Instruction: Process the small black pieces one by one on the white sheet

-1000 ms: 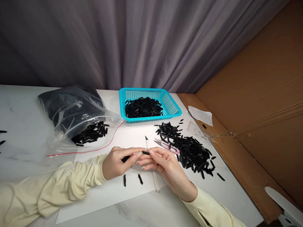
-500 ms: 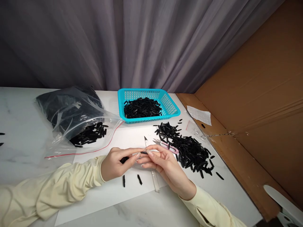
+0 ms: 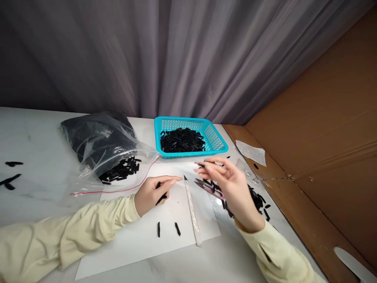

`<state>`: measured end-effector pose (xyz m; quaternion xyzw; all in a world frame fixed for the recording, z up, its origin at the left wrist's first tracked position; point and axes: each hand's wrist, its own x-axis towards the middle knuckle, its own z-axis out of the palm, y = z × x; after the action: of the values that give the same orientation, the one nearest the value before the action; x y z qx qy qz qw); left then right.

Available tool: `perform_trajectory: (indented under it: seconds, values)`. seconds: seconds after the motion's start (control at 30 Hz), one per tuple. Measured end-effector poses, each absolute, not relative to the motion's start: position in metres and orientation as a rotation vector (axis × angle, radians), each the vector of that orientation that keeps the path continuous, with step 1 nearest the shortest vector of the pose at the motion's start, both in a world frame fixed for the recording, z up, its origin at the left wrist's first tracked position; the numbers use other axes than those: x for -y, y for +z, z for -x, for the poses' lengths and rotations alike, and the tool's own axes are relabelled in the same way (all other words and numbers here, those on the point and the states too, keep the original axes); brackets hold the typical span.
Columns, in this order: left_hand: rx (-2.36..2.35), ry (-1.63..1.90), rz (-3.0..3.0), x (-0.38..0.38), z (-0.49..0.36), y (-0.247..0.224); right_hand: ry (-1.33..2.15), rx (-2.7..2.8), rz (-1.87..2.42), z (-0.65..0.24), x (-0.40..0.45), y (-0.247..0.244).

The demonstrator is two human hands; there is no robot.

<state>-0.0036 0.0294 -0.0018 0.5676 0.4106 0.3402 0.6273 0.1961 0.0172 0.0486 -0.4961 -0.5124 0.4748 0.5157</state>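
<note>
My left hand (image 3: 152, 193) is closed over the white paper (image 3: 126, 239), its thumb and index fingertip together. Black strips (image 3: 161, 196) show in its curled fingers. Raised over the pile of black strips (image 3: 257, 200) on the right, my right hand (image 3: 231, 186) pinches a small black strip (image 3: 200, 164), partly blurred. Between the hands lies a craft knife (image 3: 192, 210), blade away from me. Pink thread snips (image 3: 210, 189) rest under my right hand, which partly hides them and the pile. Two single black strips (image 3: 177, 228) lie on the paper.
A blue basket (image 3: 193, 154) at the back holds many black strips. Left of it, a clear zip bag (image 3: 97, 137) spills more strips. A few strips (image 3: 14, 163) lie at far left. Cardboard (image 3: 318, 137) walls the right side, with a paper slip (image 3: 251, 152) beside it.
My hands have parted. The right one has moved up and right with a black strip, while the left stays over the paper. The view has shifted slightly.
</note>
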Motion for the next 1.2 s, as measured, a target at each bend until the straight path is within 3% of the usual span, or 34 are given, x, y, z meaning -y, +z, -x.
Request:
perform_trajectory:
  seconds: [0.2, 0.37, 0.57, 0.7, 0.97, 1.2]
  values:
    - [-0.892, 0.702, -0.945, -0.041, 0.002, -0.003, 0.299, 2.097, 1.293, -0.193, -0.068, 0.075]
    - [-0.848, 0.720, -0.935, -0.040, 0.002, -0.005, 0.287, 2.524, 1.327, -0.153, -0.025, 0.060]
    - [-0.893, 0.695, -0.962, -0.037, 0.000, -0.001, -0.082, 2.756, 1.176, -0.137, 0.000, 0.029]
    - [-0.889, 0.715, -1.041, -0.036, 0.000, -0.004, 0.174, 2.511, 1.158, -0.152, 0.006, 0.021]
    - [-0.815, 0.817, -1.492, -0.023, 0.003, -0.012, 1.355, 1.428, 1.256, -0.171, 0.025, 0.011]
    - [-0.753, 0.950, -1.909, -0.016, 0.008, -0.012, 1.451, 1.167, 1.203, -0.168, 0.024, 0.006]
